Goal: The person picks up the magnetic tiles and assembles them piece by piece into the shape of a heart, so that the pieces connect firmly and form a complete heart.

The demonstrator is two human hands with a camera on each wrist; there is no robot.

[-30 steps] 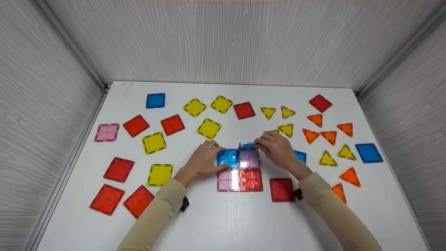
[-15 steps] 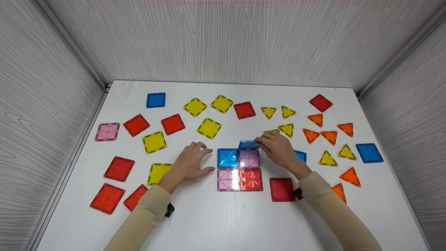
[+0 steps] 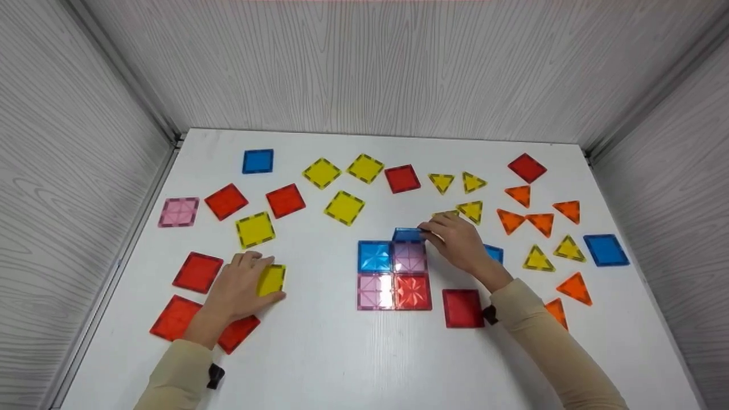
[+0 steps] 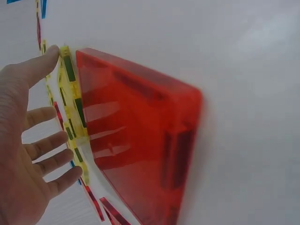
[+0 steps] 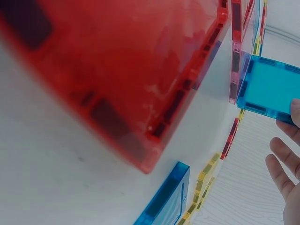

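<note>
In the head view, my right hand (image 3: 455,239) pinches a blue square tile (image 3: 406,234) that stands upright at the back edge of a flat pink tile (image 3: 409,259). The right wrist view shows this blue tile (image 5: 269,88) between thumb and fingers. The pink tile belongs to a two-by-two block with a blue tile (image 3: 375,256), another pink tile (image 3: 372,291) and a red tile (image 3: 413,291). On the left, my left hand (image 3: 236,287) is over a yellow square tile (image 3: 274,279), partly covering it. Its fingers are spread in the left wrist view; contact is unclear.
Red squares (image 3: 197,272) lie around my left hand, one partly under the wrist. A dark red square (image 3: 462,308) lies beside my right sleeve. Yellow triangles (image 3: 472,182) and orange triangles (image 3: 518,196) spread over the right of the white table (image 3: 342,359). Grey walls (image 3: 364,68) surround it.
My left hand has left the block and moved left to the yellow square. My right hand stays at the upright blue tile. The view has shifted slightly.
</note>
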